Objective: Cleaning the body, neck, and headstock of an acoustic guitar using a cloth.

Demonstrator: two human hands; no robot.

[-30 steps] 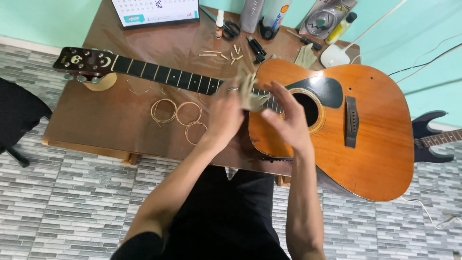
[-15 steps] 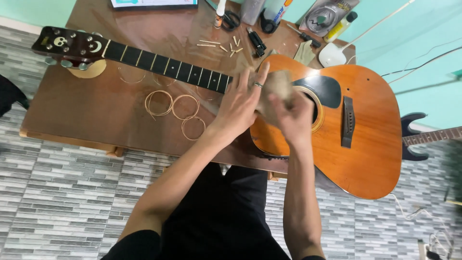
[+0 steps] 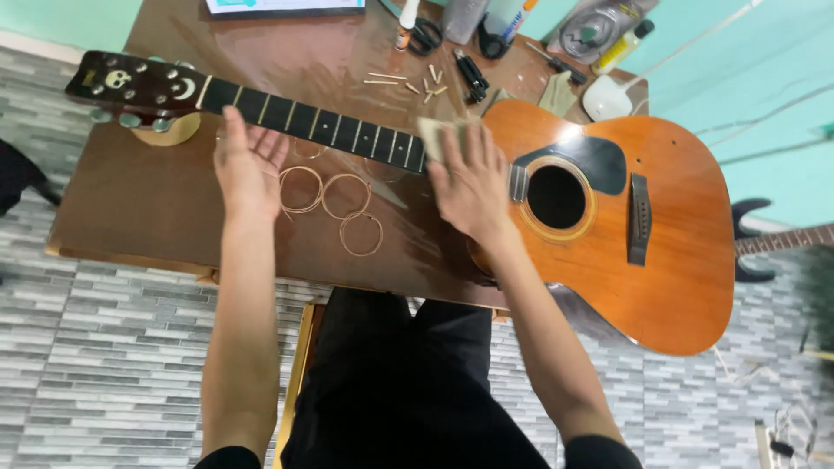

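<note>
Right hand [image 3: 469, 182] flat, pressing cloth [image 3: 437, 136] onto guitar [image 3: 608, 234] neck; left hand [image 3: 248, 165] open beside.

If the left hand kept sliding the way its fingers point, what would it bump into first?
Most likely the guitar neck. The left hand lies open on the table, fingertips aimed up at the dark fretboard just beyond them; how high the hand sits is unclear.

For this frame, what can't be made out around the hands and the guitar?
- Head view: the cloth is mostly covered by the right hand; its full shape is hidden.
- The fretboard end beneath that hand is hidden.
- The left hand hovers or rests near the neck; contact cannot be told.
- The white sheet is cut off by the top edge.
- The second guitar is cut off at the right edge.
</note>
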